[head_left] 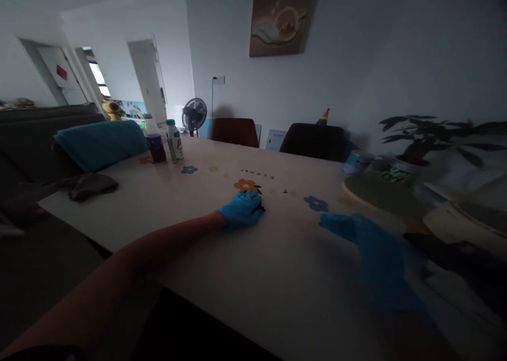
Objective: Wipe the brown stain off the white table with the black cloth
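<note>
My left hand [242, 209], in a blue glove, reaches far out over the pale table [166, 202] and rests closed on something small and dark by an orange flower print; I cannot make out what it is. My right hand [374, 255], also in a blue glove, hovers low over the table nearer to me, blurred by motion, with its fingers pointing left and stretched out. Nothing shows in it.
A white bottle [174, 140] and a dark purple cup [157, 147] stand at the far left beside a teal cushion [101, 143]. A grey cloth [91, 185] lies at the left edge. A potted plant [415, 139], round plates [380, 194] and dark items crowd the right. Two chairs [312, 140] stand behind.
</note>
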`<state>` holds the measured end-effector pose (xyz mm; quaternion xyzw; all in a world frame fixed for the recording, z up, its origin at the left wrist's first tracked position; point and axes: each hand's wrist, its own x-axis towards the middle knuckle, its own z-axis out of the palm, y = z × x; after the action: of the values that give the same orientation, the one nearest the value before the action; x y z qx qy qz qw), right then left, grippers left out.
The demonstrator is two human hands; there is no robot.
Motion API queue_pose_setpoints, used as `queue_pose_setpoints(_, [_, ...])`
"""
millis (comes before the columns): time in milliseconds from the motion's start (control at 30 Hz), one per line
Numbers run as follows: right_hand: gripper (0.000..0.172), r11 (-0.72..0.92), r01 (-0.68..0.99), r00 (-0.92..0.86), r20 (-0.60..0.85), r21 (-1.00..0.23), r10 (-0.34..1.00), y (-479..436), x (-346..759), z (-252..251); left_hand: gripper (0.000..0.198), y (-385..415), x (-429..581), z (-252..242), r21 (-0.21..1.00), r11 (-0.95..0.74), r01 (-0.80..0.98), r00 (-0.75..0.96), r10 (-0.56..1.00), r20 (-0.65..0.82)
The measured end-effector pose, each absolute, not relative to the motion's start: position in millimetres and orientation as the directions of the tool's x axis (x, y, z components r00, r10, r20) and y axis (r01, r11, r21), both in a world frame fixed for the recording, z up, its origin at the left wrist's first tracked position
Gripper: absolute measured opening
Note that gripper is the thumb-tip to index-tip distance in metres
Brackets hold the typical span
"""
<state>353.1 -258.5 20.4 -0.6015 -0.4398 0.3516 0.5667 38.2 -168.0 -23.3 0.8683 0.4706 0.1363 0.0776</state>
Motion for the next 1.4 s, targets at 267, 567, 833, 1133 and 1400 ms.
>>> queue_pose_setpoints(267, [0.049, 0.082, 0.194, 0.322, 0.143, -0.978, 0.936, -261, 359, 14, 0.028, -182, 114, -25, 0.245, -0.716, 0.654, 0.7, 0.695, 0.164])
queue_pose_setpoints(567, [0.047, 0.074, 0.284, 0.345, 0.175, -0.956, 0.922, -258, 357, 20, 0.039, -195, 179, -18, 0.291, -0.799, 0.526, 0.793, 0.585, 0.172])
queue_pose_setpoints(833, [0.048, 0.071, 0.325, 0.316, 0.179, -0.943, 0.932, -262, 361, 20, 0.04, -183, 172, -20, 0.27, -0.81, 0.52, 0.803, 0.572, 0.168])
queue_pose_setpoints(1133, [0.047, 0.034, 0.193, 0.36, 0.103, -0.981, 0.927, -265, 356, 19, 0.033, -138, 95, -22, 0.254, -0.678, 0.69, 0.667, 0.732, 0.138])
queue_pose_setpoints(1400, [0.047, 0.016, 0.187, 0.364, 0.085, -0.982, 0.928, -269, 353, 26, 0.03, -104, -3, -10, 0.27, -0.299, 0.915, 0.292, 0.954, 0.067])
